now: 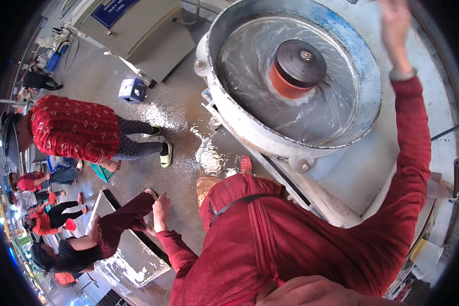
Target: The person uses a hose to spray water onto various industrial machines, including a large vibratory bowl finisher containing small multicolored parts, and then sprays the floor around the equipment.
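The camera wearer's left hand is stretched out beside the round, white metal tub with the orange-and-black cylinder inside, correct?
Not the left: the head view shows the right hand stretched out beside the round, white metal tub with the orange-and-black cylinder inside.

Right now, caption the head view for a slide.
Right hand extended beside a round metal tub of swirling grey liquid around an orange-sided hub.

A white tub [368, 86] is showing blue patches
Inside it, a hub [296, 70] is wearing black over orange; left of the tub, a red jacket [74, 127] is bearing pale motifs (dark trousers [132, 148] are showing pale dots).
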`<action>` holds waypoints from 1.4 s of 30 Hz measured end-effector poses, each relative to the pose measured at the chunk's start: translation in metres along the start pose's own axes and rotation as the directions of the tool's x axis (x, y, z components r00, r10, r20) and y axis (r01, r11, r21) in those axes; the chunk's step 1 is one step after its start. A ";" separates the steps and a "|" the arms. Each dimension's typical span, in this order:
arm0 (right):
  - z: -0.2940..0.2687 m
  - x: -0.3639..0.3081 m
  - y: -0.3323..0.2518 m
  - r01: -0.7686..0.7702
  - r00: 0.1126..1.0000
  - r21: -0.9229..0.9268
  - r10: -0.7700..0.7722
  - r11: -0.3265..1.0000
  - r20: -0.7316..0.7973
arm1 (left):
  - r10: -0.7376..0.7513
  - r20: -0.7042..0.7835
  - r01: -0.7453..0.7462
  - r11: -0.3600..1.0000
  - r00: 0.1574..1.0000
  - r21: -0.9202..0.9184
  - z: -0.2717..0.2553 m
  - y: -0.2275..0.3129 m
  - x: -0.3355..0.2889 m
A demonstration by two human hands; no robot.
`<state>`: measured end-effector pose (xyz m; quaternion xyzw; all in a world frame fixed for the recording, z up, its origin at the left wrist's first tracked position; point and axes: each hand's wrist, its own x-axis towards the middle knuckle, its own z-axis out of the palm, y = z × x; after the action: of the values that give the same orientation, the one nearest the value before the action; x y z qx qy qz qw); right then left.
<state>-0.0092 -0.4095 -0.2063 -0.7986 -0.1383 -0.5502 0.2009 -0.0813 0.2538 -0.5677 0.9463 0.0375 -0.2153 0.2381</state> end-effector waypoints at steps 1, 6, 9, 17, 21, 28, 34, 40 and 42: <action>0.001 -0.051 0.049 -0.302 0.839 0.217 0.151 0.928 0.522 | -0.029 0.015 0.029 0.999 0.999 0.015 0.000 0.012 -0.004; 0.078 -0.173 -0.042 -0.629 -0.373 -0.288 0.045 0.722 0.927 | 0.048 0.156 -0.046 0.999 0.987 -0.014 0.034 0.024 0.026; 0.126 -0.207 -0.043 -0.775 -0.394 -0.429 0.176 0.464 0.902 | 0.051 0.204 -0.038 0.997 0.978 -0.064 0.038 0.036 0.017; 0.149 -0.298 0.032 -0.594 -0.391 -0.529 0.358 0.605 0.848 | -0.095 0.295 0.098 0.995 0.951 0.006 0.030 -0.004 -0.015; 0.111 -0.348 0.101 -0.522 -0.525 -0.521 0.228 0.675 0.820 | -0.081 0.298 0.085 0.996 0.951 0.002 0.014 -0.019 0.012; 0.119 -0.281 0.057 0.159 -0.568 -0.775 0.699 0.611 0.435 | 0.135 0.128 -0.139 0.990 0.983 0.017 -0.008 0.013 0.066; 0.087 -0.337 0.111 0.313 -0.680 -0.442 0.523 0.841 0.514 | 0.143 0.344 -0.155 0.988 0.928 0.009 0.015 0.035 0.067; 0.094 -0.306 0.061 -0.137 -0.517 -0.567 0.430 0.812 0.740 | 0.058 0.343 -0.106 0.987 0.937 0.121 0.022 0.054 0.065; 0.089 -0.336 0.080 -0.273 -0.588 -0.484 0.254 0.831 0.768 | 0.118 0.347 -0.164 0.981 0.930 0.106 0.026 0.056 0.066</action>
<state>-0.0204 -0.4382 -0.5616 -0.8650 -0.0034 0.4822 0.1389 -0.0219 0.1900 -0.5926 0.9091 -0.0865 -0.3593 0.1923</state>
